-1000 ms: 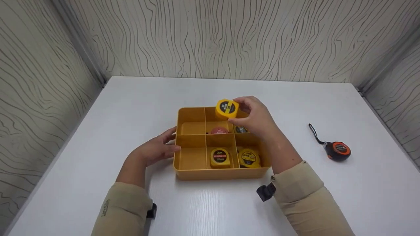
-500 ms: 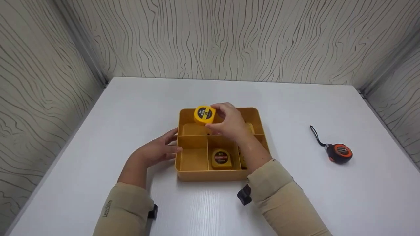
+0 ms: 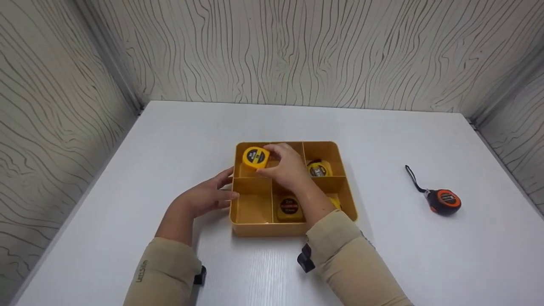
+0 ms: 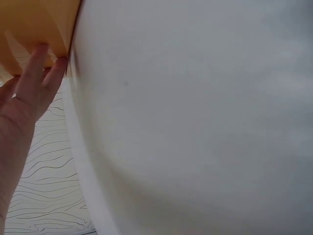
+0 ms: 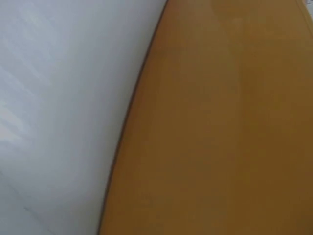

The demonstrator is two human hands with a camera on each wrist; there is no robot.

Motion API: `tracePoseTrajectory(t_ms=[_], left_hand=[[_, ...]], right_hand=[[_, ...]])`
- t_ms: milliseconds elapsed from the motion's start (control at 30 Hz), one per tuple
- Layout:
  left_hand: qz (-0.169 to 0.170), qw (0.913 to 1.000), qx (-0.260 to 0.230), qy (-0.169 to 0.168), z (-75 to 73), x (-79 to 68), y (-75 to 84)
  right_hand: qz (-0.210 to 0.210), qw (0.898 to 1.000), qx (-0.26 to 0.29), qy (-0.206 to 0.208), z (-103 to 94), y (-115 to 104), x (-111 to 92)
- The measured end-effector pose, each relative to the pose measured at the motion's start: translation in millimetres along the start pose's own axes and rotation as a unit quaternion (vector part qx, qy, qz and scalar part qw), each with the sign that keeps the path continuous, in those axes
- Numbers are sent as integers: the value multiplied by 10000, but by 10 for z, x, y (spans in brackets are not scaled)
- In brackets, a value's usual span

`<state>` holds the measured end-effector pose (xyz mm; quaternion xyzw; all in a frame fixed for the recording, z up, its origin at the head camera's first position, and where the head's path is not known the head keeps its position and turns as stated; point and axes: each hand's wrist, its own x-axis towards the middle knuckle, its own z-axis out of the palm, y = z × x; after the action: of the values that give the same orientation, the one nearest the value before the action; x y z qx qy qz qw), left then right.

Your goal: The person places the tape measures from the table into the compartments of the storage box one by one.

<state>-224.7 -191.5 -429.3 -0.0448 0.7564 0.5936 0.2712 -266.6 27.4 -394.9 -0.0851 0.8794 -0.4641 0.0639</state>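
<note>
My right hand point(image 3: 287, 167) pinches a yellow tape measure point(image 3: 256, 157) with a dark label between thumb and fingers. It holds the tape measure at the back left compartment of the yellow divided box point(image 3: 255, 230). Against the box's left side rests my left hand point(image 3: 207, 196), its fingers fairly straight; the left wrist view shows them on the outer wall point(image 4: 29, 24). A yellow tape measure point(image 3: 290, 208) sits in the front middle compartment, and another tape measure point(image 3: 318, 168) lies in the back right one. My right forearm partly hides a yellow tape measure point(image 3: 335, 202) at front right.
On the white table point(image 3: 395, 250), to the right of the box, lies a black and orange tape measure point(image 3: 444, 201) with a wrist strap. Wood-grain patterned panels point(image 3: 280, 51) stand behind and at both sides. Box wall point(image 5: 205, 122) fills much of the right wrist view.
My right hand has carried the yellow tape measure leftward and lower, from above the back middle compartment to the back left one. My left hand stays against the box.
</note>
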Motion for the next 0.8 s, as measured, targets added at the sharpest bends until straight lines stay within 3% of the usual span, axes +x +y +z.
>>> tracePoseTrajectory(t_ms=[200, 467, 800], left_hand=[[44, 9999, 4, -97, 0, -10, -5], [107, 9995, -196, -228, 3, -15, 18], [246, 9988, -213, -378, -11, 5, -6]], right_hand=[[101, 9994, -330, 0, 77, 28, 41], [-102, 9968, -789, 1, 96, 19, 61], [-111, 9954, -916, -249, 77, 26, 63]])
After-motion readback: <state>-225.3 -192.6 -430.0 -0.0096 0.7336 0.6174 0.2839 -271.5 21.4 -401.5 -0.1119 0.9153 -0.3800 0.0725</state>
